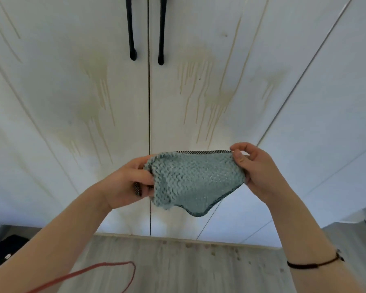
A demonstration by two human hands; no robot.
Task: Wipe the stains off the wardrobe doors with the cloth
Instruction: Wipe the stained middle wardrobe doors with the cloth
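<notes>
Teal cloth [190, 180] with a knobbly weave and dark stitched edging, stretched in mid-air between both hands, near the viewer and in front of the lower part of the wardrobe doors [51, 98], apart from them. Left hand [125, 182] grasping the bunched left end of the cloth, fingers curled round it, a strip of the dark edging showing beneath them. Right hand [256, 172] pinching the far right corner between thumb and forefinger, the other fingers loosely bent behind. Lower edge of the cloth sagging to a rounded point below and between the hands.

Behind it, yellowish-brown stains [97, 72] on the white doors: blotches with thin runs trailing downward, some left of the centre gap, more to the right of it. Two slim black handles [131, 39] farther up, one on each side of the gap. Another white panel [336, 102] at the right.

Below the doors, pale grey wood-look floor [178, 271], dotted with small brownish spots [237, 255] near the foot of the right door. Thin red cord [114, 265] looping across the floor at the near left. Black object [4, 252] at the left edge, too cut off to identify. Thin black band [313, 265] round the right forearm
</notes>
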